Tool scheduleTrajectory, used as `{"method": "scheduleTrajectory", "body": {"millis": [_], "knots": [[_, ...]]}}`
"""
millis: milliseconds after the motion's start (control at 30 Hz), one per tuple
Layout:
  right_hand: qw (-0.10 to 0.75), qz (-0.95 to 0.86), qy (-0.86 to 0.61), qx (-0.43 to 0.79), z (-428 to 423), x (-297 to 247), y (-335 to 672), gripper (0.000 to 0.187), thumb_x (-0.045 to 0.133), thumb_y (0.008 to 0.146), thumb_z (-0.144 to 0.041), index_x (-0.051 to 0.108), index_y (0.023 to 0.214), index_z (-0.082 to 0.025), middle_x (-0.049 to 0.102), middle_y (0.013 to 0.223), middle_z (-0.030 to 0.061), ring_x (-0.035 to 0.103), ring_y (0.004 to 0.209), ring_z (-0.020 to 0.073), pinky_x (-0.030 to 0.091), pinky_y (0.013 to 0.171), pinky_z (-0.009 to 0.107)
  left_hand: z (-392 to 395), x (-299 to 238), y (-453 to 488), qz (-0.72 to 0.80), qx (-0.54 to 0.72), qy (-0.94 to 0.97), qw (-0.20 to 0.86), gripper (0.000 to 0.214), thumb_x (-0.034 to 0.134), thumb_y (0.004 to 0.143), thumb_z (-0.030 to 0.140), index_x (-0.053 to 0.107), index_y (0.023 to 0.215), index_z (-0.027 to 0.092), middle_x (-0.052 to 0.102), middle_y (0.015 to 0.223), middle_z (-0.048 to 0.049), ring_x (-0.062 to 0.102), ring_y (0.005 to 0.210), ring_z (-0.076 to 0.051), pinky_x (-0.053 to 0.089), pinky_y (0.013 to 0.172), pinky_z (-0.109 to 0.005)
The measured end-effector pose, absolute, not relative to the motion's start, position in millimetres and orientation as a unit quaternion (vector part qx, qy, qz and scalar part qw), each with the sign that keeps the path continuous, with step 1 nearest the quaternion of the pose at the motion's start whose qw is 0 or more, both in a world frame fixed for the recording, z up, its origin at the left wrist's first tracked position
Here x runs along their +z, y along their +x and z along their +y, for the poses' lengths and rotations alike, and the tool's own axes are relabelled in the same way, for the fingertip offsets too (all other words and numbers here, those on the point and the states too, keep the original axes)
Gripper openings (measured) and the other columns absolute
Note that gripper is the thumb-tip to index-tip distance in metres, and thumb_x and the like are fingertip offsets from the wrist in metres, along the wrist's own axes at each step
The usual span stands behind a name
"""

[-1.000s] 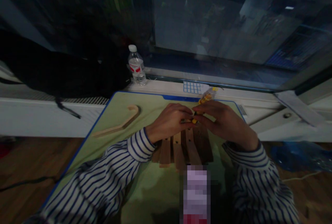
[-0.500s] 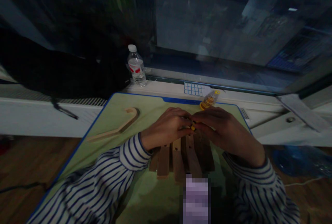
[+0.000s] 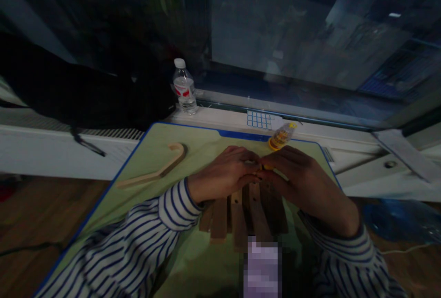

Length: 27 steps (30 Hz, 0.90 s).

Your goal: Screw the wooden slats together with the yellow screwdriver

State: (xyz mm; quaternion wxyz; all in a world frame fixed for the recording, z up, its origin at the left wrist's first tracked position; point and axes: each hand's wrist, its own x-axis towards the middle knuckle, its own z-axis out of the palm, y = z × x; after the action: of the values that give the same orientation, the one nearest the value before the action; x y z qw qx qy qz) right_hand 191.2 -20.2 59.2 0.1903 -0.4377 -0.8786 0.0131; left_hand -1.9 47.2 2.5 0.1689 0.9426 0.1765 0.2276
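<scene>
Above several wooden slats (image 3: 239,224), my two hands meet fingertip to fingertip. My right hand (image 3: 305,183) is closed in a pinch on a small yellow piece (image 3: 268,167), mostly covered by its fingers. Beside it my left hand (image 3: 223,174) also pinches, its thumb and fingers drawn together close to the yellow piece; what lies between them is hidden. The slats lie side by side below the hands, fanned toward me, and small dark holes show near their upper ends.
A hooked wooden piece (image 3: 161,169) lies at left on the blue-edged pale green board (image 3: 144,151). Behind my right hand a small bottle with a yellow cap (image 3: 280,137) leans. On the sill are a water bottle (image 3: 185,91) and a blue grid sheet (image 3: 259,119); a dark bag (image 3: 96,86) is left.
My hands stay together over the slats. The yellow piece now shows more along my right fingers than between both hands. The view has shifted slightly.
</scene>
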Motion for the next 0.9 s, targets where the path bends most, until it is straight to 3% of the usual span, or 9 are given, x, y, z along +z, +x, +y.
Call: {"method": "scheduleTrajectory", "body": {"millis": [300,500,667,900], "knots": [[0.159,-0.877,-0.45,-0.059,-15.1,55.6,194.8,0.025,0.046,0.096,-0.028,0.064,0.106,-0.014,0.071,0.098,0.0113,0.065,0.089,0.0226,0.052,0.081,0.04,47.9,-1.2,5.9,0.223,0.247,0.929,0.163,0.022,0.069,0.083,0.035,0.072,0.101,0.022,0.066,0.104,-0.0051,0.058,0.101,-0.022,0.04,0.09,-0.041],[0.03,-0.908,-0.41,-0.082,-9.8,70.9,196.1,0.033,0.044,0.096,-0.035,0.055,0.118,-0.014,0.07,0.099,0.014,0.066,0.084,0.0236,0.05,0.074,0.039,48.3,-1.6,5.4,0.221,0.256,0.927,0.164,0.015,0.068,0.084,0.033,0.074,0.091,0.021,0.067,0.098,-0.0045,0.06,0.097,-0.021,0.043,0.088,-0.039],[-0.044,-0.92,-0.386,-0.038,-1.2,75.7,191.9,0.019,0.041,0.096,-0.028,0.054,0.105,-0.016,0.068,0.085,0.007,0.064,0.074,0.0215,0.045,0.064,0.034,47.8,-0.1,3.9,0.229,0.248,0.925,0.177,0.014,0.069,0.083,0.033,0.073,0.091,0.023,0.067,0.104,-0.0043,0.061,0.099,-0.023,0.042,0.088,-0.041],[-0.005,-0.925,-0.377,-0.055,-0.1,56.8,192.3,0.011,0.039,0.095,-0.021,0.049,0.099,-0.017,0.064,0.073,0.0029,0.061,0.059,0.0182,0.037,0.052,0.032,45.9,-4.7,1.5,0.222,0.248,0.924,0.19,0.013,0.065,0.086,0.033,0.071,0.095,0.025,0.064,0.107,-0.0016,0.059,0.099,-0.021,0.04,0.089,-0.04]]}}
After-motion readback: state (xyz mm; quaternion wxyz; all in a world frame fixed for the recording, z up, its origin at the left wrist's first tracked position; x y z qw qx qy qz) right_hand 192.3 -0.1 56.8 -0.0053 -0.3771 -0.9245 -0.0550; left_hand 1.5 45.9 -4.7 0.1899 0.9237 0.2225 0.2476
